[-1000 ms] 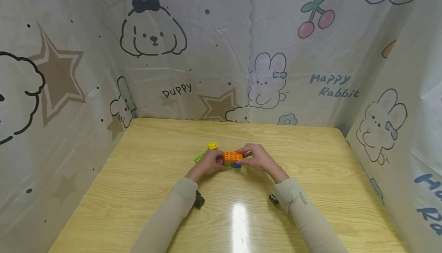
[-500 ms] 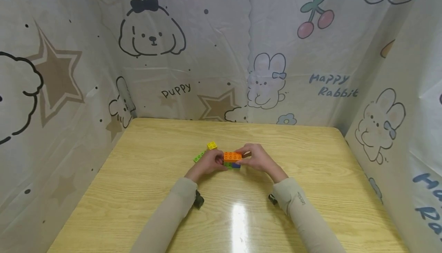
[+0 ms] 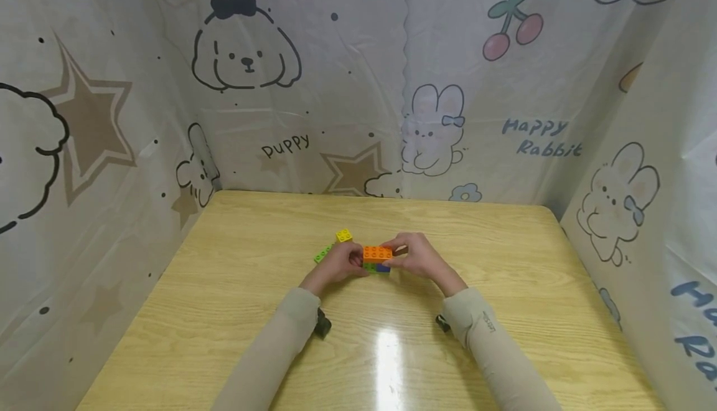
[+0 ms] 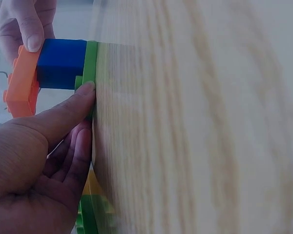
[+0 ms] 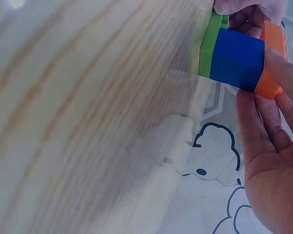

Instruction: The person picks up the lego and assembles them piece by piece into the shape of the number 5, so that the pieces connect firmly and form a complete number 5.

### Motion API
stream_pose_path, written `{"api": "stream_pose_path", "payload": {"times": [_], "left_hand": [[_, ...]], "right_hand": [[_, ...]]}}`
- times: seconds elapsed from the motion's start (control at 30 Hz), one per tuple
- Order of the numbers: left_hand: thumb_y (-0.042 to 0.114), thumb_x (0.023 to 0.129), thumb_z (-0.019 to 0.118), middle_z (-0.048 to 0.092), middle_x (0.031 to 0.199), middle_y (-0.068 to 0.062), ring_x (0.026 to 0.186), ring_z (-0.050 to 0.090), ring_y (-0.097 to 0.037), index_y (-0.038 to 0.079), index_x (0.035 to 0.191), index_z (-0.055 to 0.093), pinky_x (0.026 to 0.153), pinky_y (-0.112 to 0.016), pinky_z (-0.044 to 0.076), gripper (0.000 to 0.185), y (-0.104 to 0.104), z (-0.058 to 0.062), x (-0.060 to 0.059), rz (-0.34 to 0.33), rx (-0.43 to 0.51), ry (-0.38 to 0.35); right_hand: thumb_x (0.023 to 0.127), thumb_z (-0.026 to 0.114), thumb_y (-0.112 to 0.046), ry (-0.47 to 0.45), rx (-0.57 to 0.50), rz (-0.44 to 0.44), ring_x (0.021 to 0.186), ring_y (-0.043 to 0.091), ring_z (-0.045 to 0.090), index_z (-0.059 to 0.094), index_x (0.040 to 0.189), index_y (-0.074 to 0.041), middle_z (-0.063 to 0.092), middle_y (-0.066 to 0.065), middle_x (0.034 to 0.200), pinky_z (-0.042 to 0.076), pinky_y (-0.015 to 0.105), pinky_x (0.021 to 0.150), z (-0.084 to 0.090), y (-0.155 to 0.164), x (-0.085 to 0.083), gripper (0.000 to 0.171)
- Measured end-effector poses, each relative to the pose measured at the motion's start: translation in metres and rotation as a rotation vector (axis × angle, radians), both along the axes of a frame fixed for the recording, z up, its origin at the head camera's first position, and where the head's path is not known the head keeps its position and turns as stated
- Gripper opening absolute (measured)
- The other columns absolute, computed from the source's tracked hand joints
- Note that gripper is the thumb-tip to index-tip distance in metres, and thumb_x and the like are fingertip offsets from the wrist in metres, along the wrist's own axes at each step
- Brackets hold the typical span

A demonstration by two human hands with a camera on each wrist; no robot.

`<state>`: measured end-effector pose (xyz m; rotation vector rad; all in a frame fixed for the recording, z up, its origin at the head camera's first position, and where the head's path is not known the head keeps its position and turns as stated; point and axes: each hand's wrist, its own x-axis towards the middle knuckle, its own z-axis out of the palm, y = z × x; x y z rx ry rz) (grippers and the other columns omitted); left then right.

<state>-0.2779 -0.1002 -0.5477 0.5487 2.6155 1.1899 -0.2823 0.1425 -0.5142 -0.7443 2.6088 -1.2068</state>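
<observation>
Here, at far left, a partly hidden green studded brick (image 3: 322,255) and a yellow four-stud brick (image 3: 344,235) sit on the wooden table (image 3: 252,230). The left hand (image 3: 338,262) pinches a thin green base brick (image 4: 90,63), thumb and fingers close together. On it stands a blue brick (image 4: 62,61), topped by an orange eight-stud brick (image 3: 378,253) that the right hand (image 3: 417,256) grips between thumb and fingers.

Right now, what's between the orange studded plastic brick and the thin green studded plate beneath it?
A smooth-sided blue plastic block lies between the orange brick and the green plate; both wrist views show it.
</observation>
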Motion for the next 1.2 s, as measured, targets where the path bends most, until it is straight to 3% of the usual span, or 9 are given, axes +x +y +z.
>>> {"api": "stream_pose_path", "payload": {"times": [0.47,1.2], "left_hand": [[0.011,0.083,0.088,0.066,0.09,-0.002,0.08,0.057,-0.012,0.006,0.102,0.072,0.074,-0.025,0.052,0.025,-0.0001,0.0054,0.0008,0.002,-0.006,-0.01],[0.012,0.084,0.088,0.067,0.091,-0.002,0.081,0.058,-0.012,0.007,0.103,0.072,0.075,-0.026,0.053,0.025,-0.0003,0.0028,0.0016,-0.005,-0.01,-0.006]], "right_hand": [[0.086,0.086,-0.013,-0.005,-0.002,0.001,0.099,0.019,0.069,0.077,0.122,-0.008,0.071,0.003,0.103,0.063,0.032,0.087,0.0011,0.0,-0.0012,0.037],[0.086,0.086,-0.011,-0.024,-0.019,-0.02,0.098,0.021,0.069,0.078,0.12,-0.009,0.07,0.003,0.101,0.063,0.031,0.085,-0.0019,-0.0003,0.0008,0.035]]}}
